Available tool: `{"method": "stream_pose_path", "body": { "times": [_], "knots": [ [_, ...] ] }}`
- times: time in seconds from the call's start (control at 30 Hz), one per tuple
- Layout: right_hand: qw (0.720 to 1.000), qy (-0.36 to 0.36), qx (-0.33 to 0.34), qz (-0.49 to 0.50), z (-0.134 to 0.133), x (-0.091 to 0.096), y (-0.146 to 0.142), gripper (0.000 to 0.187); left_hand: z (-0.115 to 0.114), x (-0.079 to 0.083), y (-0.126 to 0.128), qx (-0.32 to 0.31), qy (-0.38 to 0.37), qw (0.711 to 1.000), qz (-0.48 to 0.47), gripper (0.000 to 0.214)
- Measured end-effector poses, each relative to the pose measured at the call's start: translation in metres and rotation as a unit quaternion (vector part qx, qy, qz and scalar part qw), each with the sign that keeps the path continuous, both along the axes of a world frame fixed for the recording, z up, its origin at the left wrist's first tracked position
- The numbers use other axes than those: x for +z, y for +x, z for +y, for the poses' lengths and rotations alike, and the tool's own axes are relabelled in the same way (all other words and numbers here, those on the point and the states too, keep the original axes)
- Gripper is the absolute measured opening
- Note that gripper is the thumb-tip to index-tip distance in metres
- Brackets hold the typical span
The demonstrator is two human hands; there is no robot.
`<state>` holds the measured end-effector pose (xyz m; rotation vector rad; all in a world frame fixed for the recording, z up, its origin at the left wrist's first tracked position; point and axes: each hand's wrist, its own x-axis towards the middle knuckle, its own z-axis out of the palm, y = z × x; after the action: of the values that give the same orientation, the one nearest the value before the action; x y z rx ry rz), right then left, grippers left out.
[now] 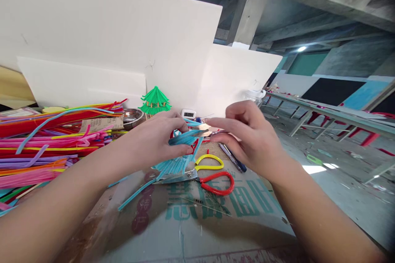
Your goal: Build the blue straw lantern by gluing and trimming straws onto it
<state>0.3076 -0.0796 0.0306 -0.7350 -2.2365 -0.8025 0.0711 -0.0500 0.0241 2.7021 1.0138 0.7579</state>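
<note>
My left hand (pixel 154 141) is closed around a bundle of light blue pipe cleaners (pixel 182 137), held above the cardboard-covered table (pixel 197 222). My right hand (pixel 247 137) pinches the bundle's top end from the right, fingers pressed together. More blue pipe cleaners (pixel 171 166) hang and lie below the bundle. Scissors (pixel 203 174) with one yellow and one red handle loop lie on the cardboard just under my hands.
A big pile of coloured pipe cleaners (pixel 46 139) fills the left side. A finished green pipe-cleaner tree (pixel 154 102), a metal bowl (pixel 132 116) and a small digital timer (pixel 188 114) stand at the back before white boards. A dark pen (pixel 233 158) lies right of the scissors.
</note>
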Motion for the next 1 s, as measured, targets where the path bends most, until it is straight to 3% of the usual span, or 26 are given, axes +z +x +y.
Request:
{"method": "stream_pose_path", "body": {
  "times": [0.17, 0.3, 0.4, 0.57, 0.7, 0.87, 1.0],
  "knots": [
    [0.998, -0.019, 0.015, 0.062, 0.000, 0.005, 0.003, 0.027, 0.013, -0.001, -0.004, 0.040, -0.052, 0.997, -0.033, 0.033],
    [0.994, -0.087, -0.035, 0.058, 0.018, 0.000, 0.010, 0.028, 0.040, -0.012, -0.014, 0.106, -0.084, 0.986, -0.100, 0.041],
    [0.986, -0.147, -0.073, 0.034, 0.041, -0.012, 0.019, 0.027, 0.057, -0.016, -0.025, 0.122, -0.094, 0.985, -0.076, 0.042],
    [0.972, -0.226, -0.062, -0.006, 0.076, -0.041, 0.028, 0.028, 0.064, -0.013, -0.039, 0.117, -0.111, 0.986, -0.051, 0.044],
    [0.973, -0.222, -0.061, 0.016, 0.078, -0.045, 0.027, 0.029, 0.062, -0.009, -0.043, 0.089, -0.129, 0.986, -0.049, 0.045],
    [0.978, -0.184, -0.060, 0.074, 0.061, -0.027, 0.020, 0.026, 0.057, -0.004, -0.041, 0.097, -0.128, 0.987, -0.022, 0.046],
    [0.987, -0.146, -0.028, 0.064, 0.047, -0.019, 0.012, 0.026, 0.049, 0.000, -0.037, 0.076, -0.125, 0.989, 0.000, 0.045]
  ]
}}
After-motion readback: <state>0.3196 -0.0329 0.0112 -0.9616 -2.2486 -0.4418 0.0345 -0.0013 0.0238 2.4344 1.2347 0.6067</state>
